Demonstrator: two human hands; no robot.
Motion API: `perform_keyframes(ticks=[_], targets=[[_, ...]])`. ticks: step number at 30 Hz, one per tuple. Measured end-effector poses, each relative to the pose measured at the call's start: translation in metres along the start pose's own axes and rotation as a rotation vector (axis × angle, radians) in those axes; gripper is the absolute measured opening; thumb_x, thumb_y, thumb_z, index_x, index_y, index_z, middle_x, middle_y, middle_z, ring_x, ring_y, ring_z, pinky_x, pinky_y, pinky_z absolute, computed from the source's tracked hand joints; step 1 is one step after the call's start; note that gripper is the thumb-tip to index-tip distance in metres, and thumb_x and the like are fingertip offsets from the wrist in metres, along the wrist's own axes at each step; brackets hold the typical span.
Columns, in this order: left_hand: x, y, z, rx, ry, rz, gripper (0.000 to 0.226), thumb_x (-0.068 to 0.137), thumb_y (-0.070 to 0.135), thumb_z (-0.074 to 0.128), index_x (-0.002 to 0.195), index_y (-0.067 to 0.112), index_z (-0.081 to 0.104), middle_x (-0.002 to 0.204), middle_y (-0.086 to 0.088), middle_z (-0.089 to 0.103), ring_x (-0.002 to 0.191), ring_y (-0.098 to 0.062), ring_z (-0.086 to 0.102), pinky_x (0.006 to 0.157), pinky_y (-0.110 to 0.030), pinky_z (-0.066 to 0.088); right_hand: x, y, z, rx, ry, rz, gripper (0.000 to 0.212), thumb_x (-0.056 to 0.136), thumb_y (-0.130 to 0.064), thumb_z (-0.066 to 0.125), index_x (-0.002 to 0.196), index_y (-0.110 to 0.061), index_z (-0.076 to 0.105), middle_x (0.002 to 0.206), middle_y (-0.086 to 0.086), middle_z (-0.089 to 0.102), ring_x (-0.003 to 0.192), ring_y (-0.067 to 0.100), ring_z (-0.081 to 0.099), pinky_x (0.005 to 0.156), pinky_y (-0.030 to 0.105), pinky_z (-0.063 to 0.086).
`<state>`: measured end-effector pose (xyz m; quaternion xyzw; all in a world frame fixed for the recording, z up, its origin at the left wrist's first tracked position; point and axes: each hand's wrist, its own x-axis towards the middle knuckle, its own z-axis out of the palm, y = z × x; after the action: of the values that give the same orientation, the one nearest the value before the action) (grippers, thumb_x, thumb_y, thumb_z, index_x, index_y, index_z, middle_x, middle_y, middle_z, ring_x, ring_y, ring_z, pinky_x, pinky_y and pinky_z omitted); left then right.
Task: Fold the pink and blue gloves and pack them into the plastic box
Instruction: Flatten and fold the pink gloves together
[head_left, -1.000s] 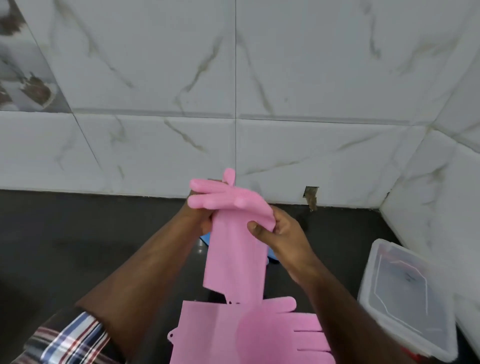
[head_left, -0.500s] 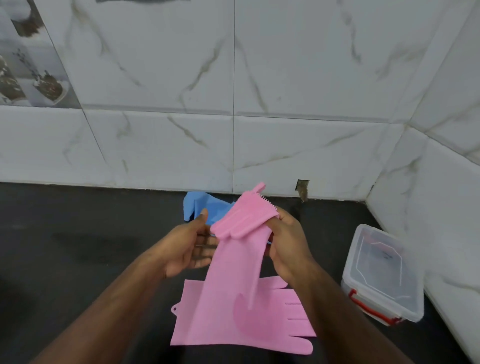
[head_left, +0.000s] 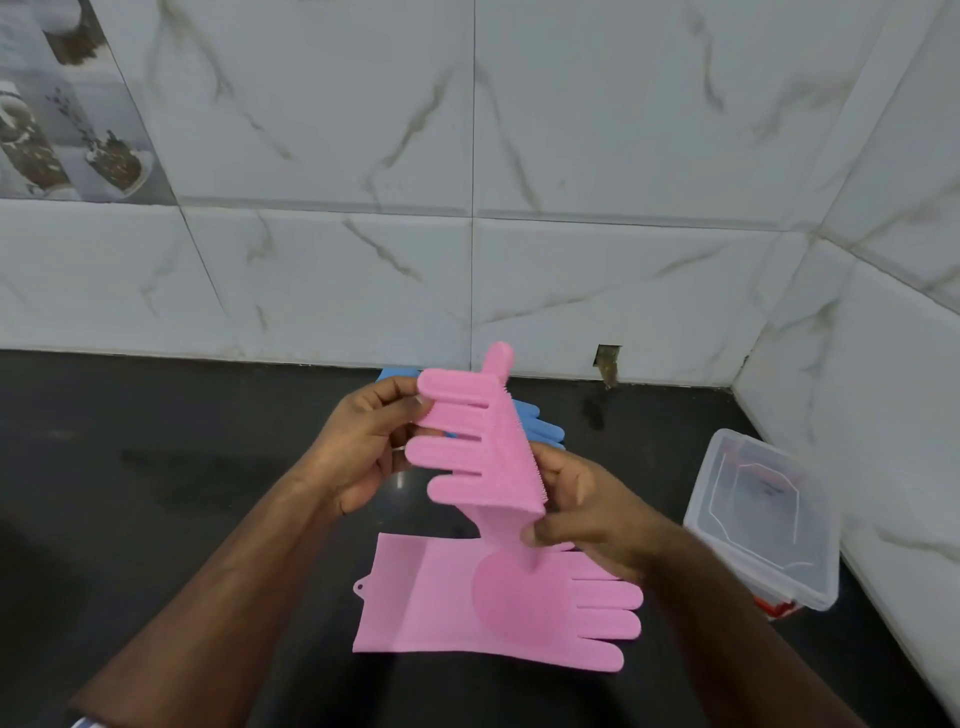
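I hold a pink silicone glove (head_left: 475, 449) up above the black counter, bent over at its palm so the fingers point left. My left hand (head_left: 358, 447) pinches its fingertips. My right hand (head_left: 587, 512) grips the folded edge and the cuff part hanging below. A second pink glove (head_left: 467, 597) lies flat on the counter under my hands, fingers pointing right. Blue gloves (head_left: 540, 423) lie behind, mostly hidden by the held glove. A clear plastic box (head_left: 763, 514) with red clips stands at the right by the wall.
White marble-tiled walls close the counter (head_left: 156, 493) at the back and on the right, meeting in a corner behind the box. A small chipped hole (head_left: 607, 364) shows at the base of the back wall.
The held glove has been turned and folded over: its fingers now point left and spread out, with my left hand moved up onto the fingertips. The view tilted down a little.
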<state>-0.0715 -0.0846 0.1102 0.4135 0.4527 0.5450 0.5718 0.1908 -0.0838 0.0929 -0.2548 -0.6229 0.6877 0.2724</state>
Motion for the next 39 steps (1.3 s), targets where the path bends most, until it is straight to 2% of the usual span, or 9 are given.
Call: perform_keyframes(ticks=[4,8,11,16,23,29,33,37,39], targets=[[-0.008,0.008,0.01,-0.031,-0.113,0.027,0.017,0.094,0.008,0.061,0.1,0.016,0.076,0.089,-0.007,0.07,0.074,-0.018,0.064,0.067,-0.029,0.056,0.002,-0.021,-0.01,0.198,0.117,0.027,0.079,0.064,-0.043,0.089,0.133,-0.018,0.058,0.135,0.01,0.062,0.122,0.03,0.06,0.1,0.049,0.047],[-0.02,0.004,0.032,0.024,-0.32,-0.025,0.018,0.092,0.008,0.064,0.095,0.019,0.077,0.083,-0.001,0.072,0.074,-0.012,0.067,0.067,-0.024,0.056,0.023,-0.031,-0.002,-0.04,0.337,0.231,0.07,0.071,-0.078,0.064,0.111,-0.021,0.07,0.104,0.008,0.075,0.086,0.026,0.073,0.078,0.041,0.059],[-0.027,-0.007,0.046,0.111,-0.393,-0.041,0.015,0.092,0.011,0.066,0.097,0.018,0.078,0.094,-0.006,0.074,0.089,-0.019,0.068,0.079,-0.027,0.056,0.038,-0.025,0.005,-0.149,0.483,0.336,0.054,0.081,-0.067,0.063,0.095,-0.015,0.071,0.082,0.006,0.074,0.064,0.02,0.067,0.06,0.031,0.057],[-0.038,-0.022,0.045,0.15,-0.384,-0.084,0.013,0.089,0.016,0.07,0.099,0.019,0.079,0.094,-0.005,0.075,0.089,-0.018,0.07,0.075,-0.03,0.057,0.042,-0.007,0.006,-0.33,0.422,0.524,0.021,0.091,-0.005,0.054,0.079,-0.008,0.071,0.071,0.008,0.068,0.056,0.016,0.063,0.056,0.025,0.054],[-0.049,-0.027,0.04,0.182,-0.374,-0.041,0.016,0.092,0.012,0.067,0.104,0.012,0.077,0.106,-0.018,0.072,0.103,-0.034,0.065,0.103,-0.06,0.044,0.037,0.001,0.007,-0.411,0.335,0.641,0.016,0.09,-0.003,0.059,0.084,-0.005,0.073,0.077,0.012,0.068,0.063,0.019,0.064,0.055,0.025,0.055],[-0.054,-0.026,0.033,0.24,-0.465,-0.078,0.021,0.09,0.022,0.071,0.108,0.014,0.077,0.108,-0.015,0.073,0.102,-0.026,0.067,0.094,-0.042,0.053,0.042,-0.012,0.004,-0.199,0.494,0.359,0.024,0.079,0.01,0.067,0.097,-0.004,0.071,0.082,0.016,0.074,0.063,0.02,0.069,0.054,0.026,0.055],[-0.044,-0.022,0.024,0.246,-0.066,0.068,0.013,0.091,0.027,0.072,0.088,0.016,0.077,0.077,-0.007,0.068,0.069,-0.015,0.064,0.069,-0.031,0.053,0.042,-0.03,0.001,-0.06,0.505,0.144,0.027,0.077,0.011,0.069,0.094,-0.01,0.073,0.084,0.011,0.074,0.07,0.014,0.068,0.062,0.023,0.055],[-0.035,-0.023,0.024,0.511,-0.038,0.086,0.019,0.09,0.025,0.075,0.108,0.028,0.075,0.105,0.008,0.074,0.092,-0.016,0.068,0.087,-0.032,0.053,0.038,-0.049,0.004,-0.035,0.409,0.042,0.03,0.076,0.009,0.072,0.09,-0.017,0.076,0.086,0.008,0.076,0.079,0.016,0.071,0.066,0.023,0.054],[-0.035,-0.021,0.034,0.536,-0.073,0.103,0.015,0.089,0.031,0.075,0.104,0.033,0.076,0.101,0.012,0.075,0.091,-0.01,0.069,0.081,-0.026,0.055,0.036,-0.058,0.01,-0.076,0.383,0.004,0.03,0.077,0.009,0.071,0.089,-0.017,0.076,0.086,0.007,0.076,0.078,0.016,0.07,0.066,0.024,0.055]])
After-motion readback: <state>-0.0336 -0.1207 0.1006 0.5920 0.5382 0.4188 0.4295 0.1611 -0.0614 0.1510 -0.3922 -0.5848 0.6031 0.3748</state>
